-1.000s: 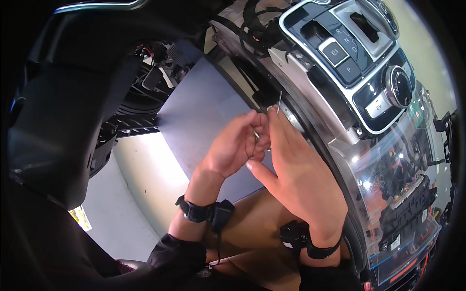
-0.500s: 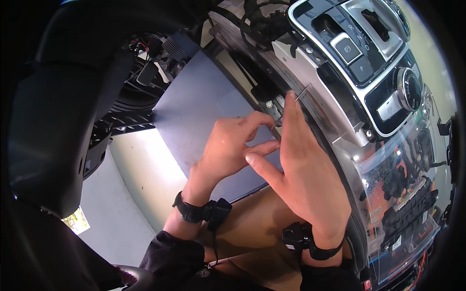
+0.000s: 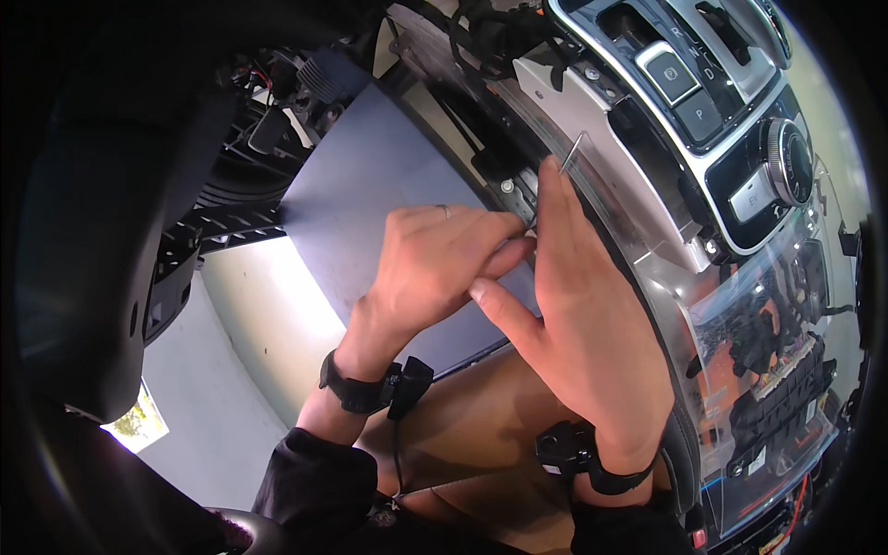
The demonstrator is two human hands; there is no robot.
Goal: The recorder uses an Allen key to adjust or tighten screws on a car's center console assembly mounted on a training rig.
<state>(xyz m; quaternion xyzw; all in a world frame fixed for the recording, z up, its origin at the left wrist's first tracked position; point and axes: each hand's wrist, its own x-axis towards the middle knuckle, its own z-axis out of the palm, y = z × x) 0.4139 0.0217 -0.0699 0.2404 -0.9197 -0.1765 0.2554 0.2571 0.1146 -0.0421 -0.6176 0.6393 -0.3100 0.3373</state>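
My left hand [image 3: 435, 264] is closed, its fingers curled together at the edge of the centre console. Its fingertips seem to pinch one end of a thin bent metal rod [image 3: 574, 154], which looks like a hex key. The rod's middle passes behind my right hand [image 3: 597, 319], and its bent far end sticks out past those fingertips. My right hand is held flat, fingers stretched and together, thumb reaching left to touch my left hand. What lies beneath the fingertips is hidden. A bolt head [image 3: 507, 187] on a metal bracket shows just beyond my left hand.
At right stands the centre console with a silver-trimmed gear panel [image 3: 680, 111] and a round knob [image 3: 789, 162]. Clear plastic sheeting [image 3: 763, 370] covers parts behind it. A grey flat panel [image 3: 361, 176] lies past my left hand; a dark steering column cover [image 3: 92, 240] fills the left.
The fingers of my left hand have curled in and the hand has turned over more, back upward. The rod's bent end has swung up a little. My right hand stays nearly still.
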